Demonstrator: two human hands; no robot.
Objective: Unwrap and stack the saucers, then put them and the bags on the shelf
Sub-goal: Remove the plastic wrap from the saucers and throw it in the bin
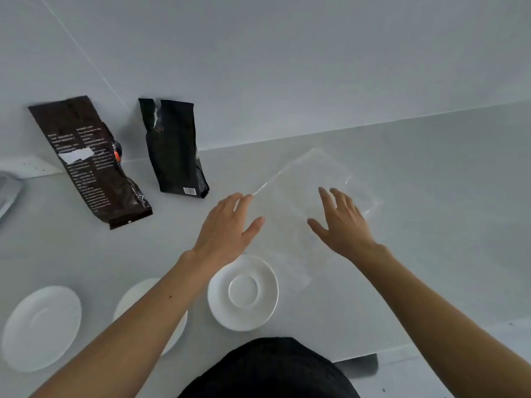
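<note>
Three white saucers lie bare on the grey counter near me: one at the left (pixel 41 327), one (pixel 135 300) partly hidden under my left forearm, and one (pixel 243 293) in the middle. A clear plastic wrapper (pixel 298 196) lies flat beyond the middle saucer. My left hand (pixel 227 225) hovers at the wrapper's left edge with fingers apart. My right hand (pixel 342 222) is spread over the wrapper's right part, holding nothing. A brown bag (pixel 89 159) and a black bag (pixel 175 150) lean against the back wall at the left.
The grey counter (pixel 431 225) meets a pale wall (pixel 287 67) at the back. A grey object (pixel 8 193) shows at the far left edge. A dark item (pixel 359 366) sits at the counter's near edge.
</note>
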